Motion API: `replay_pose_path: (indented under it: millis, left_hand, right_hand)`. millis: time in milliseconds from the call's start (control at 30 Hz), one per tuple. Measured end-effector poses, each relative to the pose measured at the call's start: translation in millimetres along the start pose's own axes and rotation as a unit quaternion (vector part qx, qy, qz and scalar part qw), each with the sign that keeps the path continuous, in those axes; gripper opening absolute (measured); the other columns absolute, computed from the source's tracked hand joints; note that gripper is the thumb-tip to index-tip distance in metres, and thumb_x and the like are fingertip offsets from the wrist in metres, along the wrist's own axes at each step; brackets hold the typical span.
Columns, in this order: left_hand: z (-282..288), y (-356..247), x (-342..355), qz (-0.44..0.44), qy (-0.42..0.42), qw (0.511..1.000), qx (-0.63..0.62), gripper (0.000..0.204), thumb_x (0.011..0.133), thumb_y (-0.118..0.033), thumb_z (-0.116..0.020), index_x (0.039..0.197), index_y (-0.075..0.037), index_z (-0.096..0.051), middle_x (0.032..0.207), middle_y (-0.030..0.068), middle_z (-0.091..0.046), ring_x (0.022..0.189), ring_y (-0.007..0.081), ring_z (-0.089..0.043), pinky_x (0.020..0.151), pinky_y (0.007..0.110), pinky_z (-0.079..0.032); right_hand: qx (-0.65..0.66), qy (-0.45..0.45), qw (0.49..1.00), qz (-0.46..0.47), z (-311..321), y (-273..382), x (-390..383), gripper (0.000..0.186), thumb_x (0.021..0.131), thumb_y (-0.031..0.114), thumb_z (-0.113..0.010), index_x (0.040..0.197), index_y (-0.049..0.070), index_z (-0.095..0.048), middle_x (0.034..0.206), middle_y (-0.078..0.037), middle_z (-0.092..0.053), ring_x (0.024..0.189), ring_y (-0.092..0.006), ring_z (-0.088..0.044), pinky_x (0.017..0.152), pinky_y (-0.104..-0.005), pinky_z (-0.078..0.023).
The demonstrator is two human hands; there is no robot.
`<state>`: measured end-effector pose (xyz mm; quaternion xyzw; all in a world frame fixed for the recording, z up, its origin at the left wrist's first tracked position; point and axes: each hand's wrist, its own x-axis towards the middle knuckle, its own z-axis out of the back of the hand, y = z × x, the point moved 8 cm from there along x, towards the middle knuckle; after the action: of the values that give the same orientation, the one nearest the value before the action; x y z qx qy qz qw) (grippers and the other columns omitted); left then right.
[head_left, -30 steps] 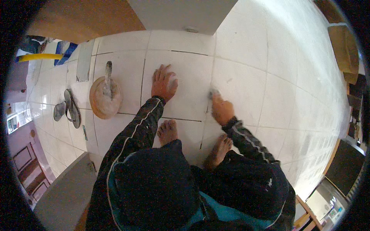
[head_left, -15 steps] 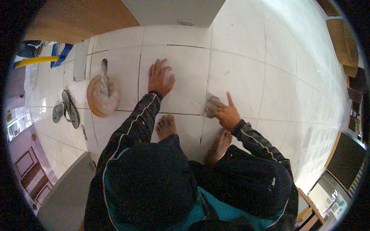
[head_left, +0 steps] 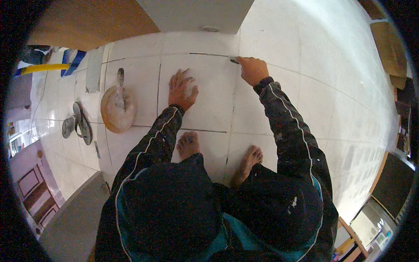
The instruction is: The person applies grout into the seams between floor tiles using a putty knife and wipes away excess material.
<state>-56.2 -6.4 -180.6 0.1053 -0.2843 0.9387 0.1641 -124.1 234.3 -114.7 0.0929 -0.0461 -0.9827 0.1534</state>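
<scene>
Now, from my remote seat, I see right hand clenched round small dark tool, at right end of dark tile joint, ahead and to right of left hand. Fingers partly hide tool; exact kind I can't tell. Left hand lies over white tile, fingers spread, clasping nothing I can make out. Farther left, round pan holds trowel, handle jutting past far rim. Grey sandals beyond, left of pan.

Left grip splayed, right grip holding dark piece
</scene>
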Motion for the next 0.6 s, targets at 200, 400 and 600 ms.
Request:
replay_pose_path:
  millis: [200, 400, 600]
  left_hand:
    - [0.6, 0.1, -3.3, -0.012, -0.002, 1.0, 0.01, 0.03, 0.082, -0.02, -0.066, 0.11, -0.011, -0.059, 0.143, 0.0129, -0.047, 0.137, 0.0399, -0.035, 0.112, 0.055, -0.025]
    - [1.2, -3.3, 1.2, -0.016, -0.005, 1.0, 0.01, 0.03, 0.083, -0.026, -0.064, 0.108, -0.013, -0.057, 0.141, 0.0096, -0.045, 0.136, 0.0382, -0.035, 0.112, 0.055, -0.026]
    - [2.0, -1.8, -1.2, -0.011, 0.008, 1.0, 0.016, 0.031, 0.083, -0.021, -0.065, 0.112, -0.012, -0.058, 0.142, 0.0127, -0.047, 0.137, 0.0398, -0.035, 0.113, 0.055, -0.024]
  right_hand:
    - [0.067, 0.007, 0.996, 0.054, -28.9, 33.2, -58.9, 0.041, 0.078, 0.005, -0.054, 0.115, 0.019, -0.064, 0.098, -0.011, -0.07, 0.088, -0.0319, -0.067, 0.069, -0.0452, -0.054]
    - [0.145, 0.043, 0.983, 0.107, -46.9, 83.0, -186.5, 0.051, 0.075, -0.001, -0.055, 0.122, 0.018, -0.059, 0.108, -0.01, -0.066, 0.097, -0.0315, -0.063, 0.077, -0.0444, -0.051]
    - [0.169, 0.105, 0.969, 0.148, -46.2, 97.3, -216.6, 0.05, 0.078, 0.004, -0.057, 0.125, 0.021, -0.059, 0.114, -0.01, -0.066, 0.099, -0.0308, -0.064, 0.077, -0.0429, -0.053]
